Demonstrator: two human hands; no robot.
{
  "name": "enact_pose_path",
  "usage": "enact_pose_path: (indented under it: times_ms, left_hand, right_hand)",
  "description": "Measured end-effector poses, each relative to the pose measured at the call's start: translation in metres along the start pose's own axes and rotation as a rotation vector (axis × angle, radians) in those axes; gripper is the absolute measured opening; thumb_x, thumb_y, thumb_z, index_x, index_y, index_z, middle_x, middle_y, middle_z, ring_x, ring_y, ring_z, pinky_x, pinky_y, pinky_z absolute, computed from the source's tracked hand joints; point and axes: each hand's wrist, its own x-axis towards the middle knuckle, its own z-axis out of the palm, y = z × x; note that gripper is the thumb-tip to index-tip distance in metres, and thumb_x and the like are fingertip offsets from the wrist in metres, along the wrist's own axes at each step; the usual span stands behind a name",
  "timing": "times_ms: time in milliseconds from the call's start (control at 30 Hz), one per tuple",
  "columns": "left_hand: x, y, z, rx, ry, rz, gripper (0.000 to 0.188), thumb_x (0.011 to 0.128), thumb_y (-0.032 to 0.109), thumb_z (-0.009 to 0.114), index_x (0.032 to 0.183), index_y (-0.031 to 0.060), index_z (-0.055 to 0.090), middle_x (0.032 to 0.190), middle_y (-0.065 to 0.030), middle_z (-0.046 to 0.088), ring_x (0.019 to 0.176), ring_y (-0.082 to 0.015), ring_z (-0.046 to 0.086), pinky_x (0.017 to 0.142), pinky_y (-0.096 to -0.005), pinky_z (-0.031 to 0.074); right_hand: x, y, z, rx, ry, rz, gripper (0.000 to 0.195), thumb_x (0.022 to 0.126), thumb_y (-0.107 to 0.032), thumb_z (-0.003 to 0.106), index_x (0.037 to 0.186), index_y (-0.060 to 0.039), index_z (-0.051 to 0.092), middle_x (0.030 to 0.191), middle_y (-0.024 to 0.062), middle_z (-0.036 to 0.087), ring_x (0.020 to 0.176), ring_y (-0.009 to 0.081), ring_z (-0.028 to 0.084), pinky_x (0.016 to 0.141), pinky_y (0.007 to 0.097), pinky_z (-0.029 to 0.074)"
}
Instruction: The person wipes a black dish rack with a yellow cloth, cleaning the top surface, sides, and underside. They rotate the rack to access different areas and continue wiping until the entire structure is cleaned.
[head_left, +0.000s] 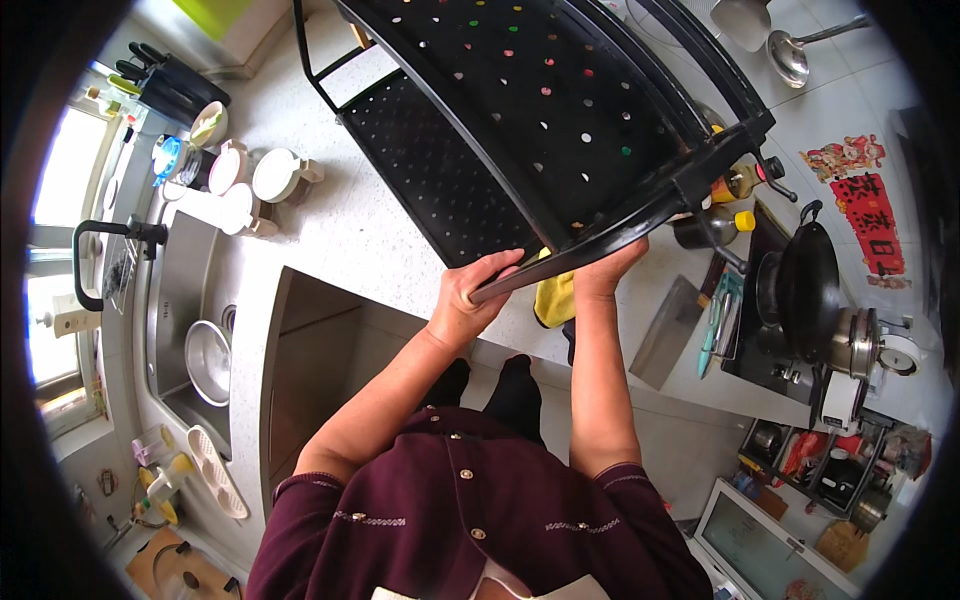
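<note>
A black metal two-tier rack (480, 127) with perforated shelves stands tilted across my view over the speckled white countertop (322, 217). My left hand (472, 296) is closed around the near end of its side bar. Farther along the same side, my right hand (609, 268) grips the frame from below; its fingers are hidden behind the bar. A yellow cloth (556, 300) hangs between my hands at the counter's edge, and I cannot tell whether either hand holds it. Coloured and white spots show through the holes of the upper shelf (540, 112).
Left are lidded jars (276, 176), a knife block (180, 90) and a sink (172, 300) with a metal bowl (210, 364). Right of my hands lies a cleaver (667, 330), near bottles (709, 229) and a black wok (808, 281) on the stove.
</note>
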Motion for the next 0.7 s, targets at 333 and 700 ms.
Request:
enact_pose_path:
  times_ms: [333, 700]
  left_hand:
    - [0.001, 0.001, -0.001, 0.014, 0.007, 0.015, 0.023, 0.084, 0.003, 0.069, 0.107, 0.0029, 0.067, 0.091, -0.0139, 0.070, 0.076, -0.0264, 0.070, 0.067, -0.0293, 0.055]
    - [0.000, -0.002, 0.001, -0.016, 0.006, 0.045, 0.025, 0.083, 0.001, 0.068, 0.108, 0.0029, 0.066, 0.092, -0.0130, 0.071, 0.076, -0.0264, 0.070, 0.068, -0.0291, 0.056]
  right_hand:
    - [0.000, -0.001, 0.004, 0.021, 0.024, -0.008, 0.015, 0.093, -0.004, 0.054, 0.104, 0.0047, 0.060, 0.085, 0.0158, 0.062, 0.074, 0.0286, 0.062, 0.064, 0.0352, 0.049]
    - [0.000, 0.000, 0.006, 0.006, 0.040, -0.093, 0.016, 0.092, -0.003, 0.052, 0.104, 0.0052, 0.059, 0.082, 0.0158, 0.061, 0.071, 0.0284, 0.061, 0.062, 0.0363, 0.048]
